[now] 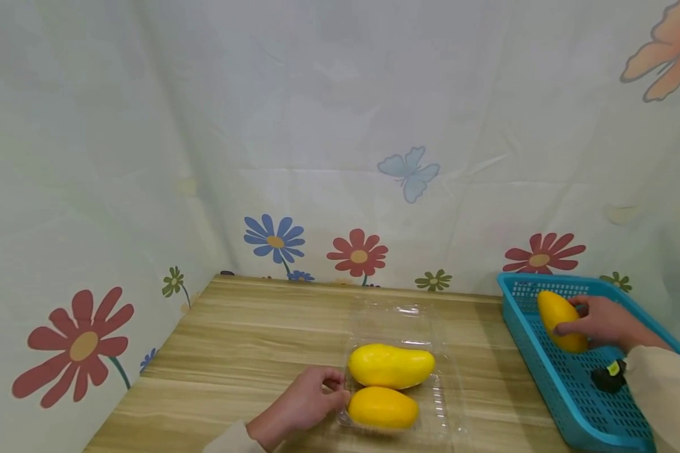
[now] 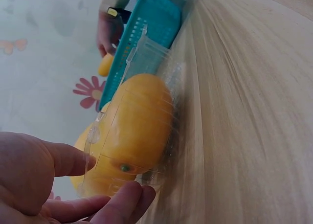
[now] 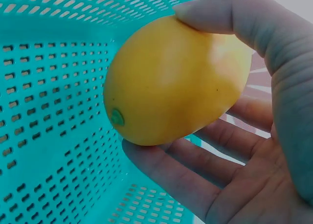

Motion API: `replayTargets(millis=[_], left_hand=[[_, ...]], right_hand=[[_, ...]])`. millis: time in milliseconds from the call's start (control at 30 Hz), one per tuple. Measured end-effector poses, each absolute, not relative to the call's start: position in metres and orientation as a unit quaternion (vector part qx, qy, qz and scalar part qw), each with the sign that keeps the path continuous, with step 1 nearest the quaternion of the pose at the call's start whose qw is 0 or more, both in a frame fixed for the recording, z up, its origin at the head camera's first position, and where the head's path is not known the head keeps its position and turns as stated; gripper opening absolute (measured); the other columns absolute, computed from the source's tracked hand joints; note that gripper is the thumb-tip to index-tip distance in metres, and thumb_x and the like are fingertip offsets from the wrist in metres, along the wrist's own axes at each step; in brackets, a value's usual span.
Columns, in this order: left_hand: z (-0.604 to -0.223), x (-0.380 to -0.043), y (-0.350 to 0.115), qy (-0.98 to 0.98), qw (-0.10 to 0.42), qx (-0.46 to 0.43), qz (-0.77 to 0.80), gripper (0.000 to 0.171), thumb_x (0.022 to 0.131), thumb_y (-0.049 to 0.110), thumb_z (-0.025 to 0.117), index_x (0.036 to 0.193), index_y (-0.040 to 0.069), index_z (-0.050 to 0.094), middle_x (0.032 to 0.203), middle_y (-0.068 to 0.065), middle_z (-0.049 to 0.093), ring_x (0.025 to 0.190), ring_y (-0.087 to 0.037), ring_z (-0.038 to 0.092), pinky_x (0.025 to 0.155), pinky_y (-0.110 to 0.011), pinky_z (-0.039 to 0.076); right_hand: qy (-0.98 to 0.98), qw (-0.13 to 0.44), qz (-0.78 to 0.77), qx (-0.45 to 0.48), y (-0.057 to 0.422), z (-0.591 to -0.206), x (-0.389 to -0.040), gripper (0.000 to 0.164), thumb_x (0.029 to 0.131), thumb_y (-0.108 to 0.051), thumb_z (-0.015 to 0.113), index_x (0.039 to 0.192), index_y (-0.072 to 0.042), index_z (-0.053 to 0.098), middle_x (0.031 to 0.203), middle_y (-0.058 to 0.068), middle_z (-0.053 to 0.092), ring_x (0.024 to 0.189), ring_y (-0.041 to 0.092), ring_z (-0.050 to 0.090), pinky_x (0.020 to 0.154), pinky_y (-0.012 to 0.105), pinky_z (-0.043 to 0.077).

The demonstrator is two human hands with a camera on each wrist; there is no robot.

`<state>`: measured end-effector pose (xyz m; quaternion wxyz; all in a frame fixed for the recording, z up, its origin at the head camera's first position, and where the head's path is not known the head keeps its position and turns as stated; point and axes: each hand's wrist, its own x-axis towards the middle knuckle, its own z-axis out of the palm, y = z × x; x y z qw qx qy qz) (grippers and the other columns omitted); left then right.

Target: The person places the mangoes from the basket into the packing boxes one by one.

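My right hand (image 1: 603, 321) grips a yellow mango (image 1: 558, 321) over the blue plastic basket (image 1: 535, 377). In the right wrist view the thumb lies over this mango (image 3: 171, 82) and the fingers curl beneath it; its green stem end shows. My left hand (image 1: 311, 397) pinches the left edge of a clear plastic clamshell box (image 1: 439, 402), with the thumb inside the wall and fingers outside in the left wrist view. Two yellow mangoes lie in that box side by side: a longer one (image 1: 391, 366) at the back and a shorter one (image 1: 382, 408) in front.
The box's clear lid (image 1: 393, 321) lies folded back towards the wall. A wood-grain table (image 1: 249, 333) carries box and basket. Behind it hangs a pale cloth (image 1: 317, 126) printed with flowers and butterflies. A small black device (image 1: 609, 377) sits at my right wrist.
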<state>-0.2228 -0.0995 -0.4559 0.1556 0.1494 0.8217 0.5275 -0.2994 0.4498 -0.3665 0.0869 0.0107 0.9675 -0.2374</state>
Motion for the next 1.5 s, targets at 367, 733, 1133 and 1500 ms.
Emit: replayTargets(millis=[367,733,1133,1500], left_hand=[[-0.457,-0.224,-0.100,0.821,0.156,0.151,0.528,0.039,0.094,0.017,0.070,0.122,-0.009,0.064,0.105,-0.009,0.067,0.092,-0.019,0.063,0.074,-0.031,0.054],[-0.455,-0.224,-0.101,0.823,0.163,0.145,0.525,0.040,0.093,0.017,0.070,0.124,-0.009,0.063,0.106,-0.010,0.067,0.095,-0.021,0.064,0.075,-0.034,0.055],[-0.454,-0.223,-0.101,0.820,0.164,0.143,0.530,0.041,0.094,0.018,0.071,0.124,-0.009,0.063,0.107,-0.010,0.066,0.096,-0.021,0.063,0.075,-0.033,0.055],[-0.456,-0.223,-0.101,0.817,0.161,0.146,0.534,0.039,0.094,0.016,0.070,0.123,-0.009,0.063,0.106,-0.010,0.066,0.094,-0.020,0.062,0.076,-0.034,0.055]], right_hand=[[0.970,0.059,-0.236,-0.004,0.436,-0.360,-0.285,0.103,0.082,-0.049,0.083,0.141,0.020,0.035,0.122,0.043,0.054,0.089,0.027,0.064,0.071,0.041,0.063],[0.969,0.039,-0.244,-0.010,0.419,-0.352,-0.269,0.102,0.083,-0.050,0.081,0.144,0.018,0.034,0.125,0.042,0.053,0.086,0.023,0.064,0.070,0.039,0.063],[0.968,-0.009,-0.244,-0.057,0.382,-0.342,-0.247,0.091,0.083,-0.043,0.084,0.143,0.011,0.043,0.124,0.033,0.060,0.088,0.022,0.066,0.064,0.032,0.059],[0.961,-0.005,-0.263,-0.082,0.349,-0.340,-0.236,0.089,0.080,-0.040,0.087,0.142,0.007,0.046,0.122,0.025,0.063,0.086,0.019,0.070,0.068,0.033,0.061]])
